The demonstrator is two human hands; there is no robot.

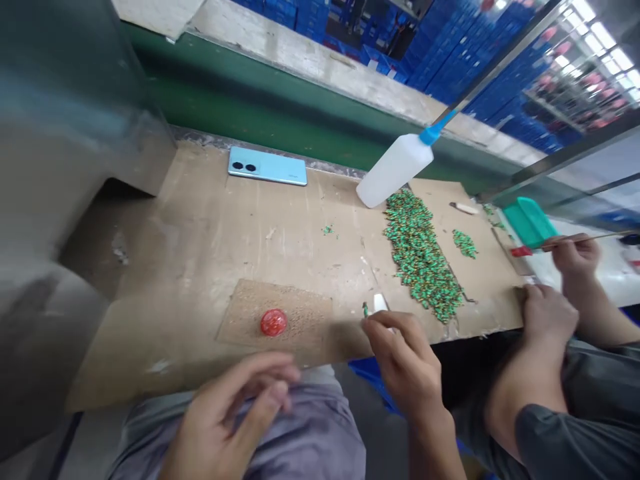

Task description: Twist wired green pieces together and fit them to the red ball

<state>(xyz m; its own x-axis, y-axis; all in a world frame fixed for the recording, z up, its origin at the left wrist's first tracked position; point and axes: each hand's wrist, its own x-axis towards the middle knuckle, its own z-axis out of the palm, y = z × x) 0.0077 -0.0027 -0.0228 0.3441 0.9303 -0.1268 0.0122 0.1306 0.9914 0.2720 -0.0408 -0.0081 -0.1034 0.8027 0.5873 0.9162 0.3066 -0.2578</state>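
My right hand (403,357) is closed in a pinch on a small green and dark piece (365,309) at the table's front edge. A flat white object (380,303) shows just behind those fingers; I cannot tell whether the hand touches it. My left hand (235,413) is over my lap, fingers loosely bent, thumb apart, nothing seen in it. Beyond it, a round red container (273,323) stands on a thin brown board (310,320) strewn with tiny bits. To the right lies a large pile of similar small green pieces (423,253).
A white squeeze bottle (395,170) with a blue nozzle and a light blue phone (267,166) lie toward the back. A co-worker's hands (555,310) are at the right, by a green tray (530,221) and a small green heap (465,243). Metal housing (65,167) bounds the left.
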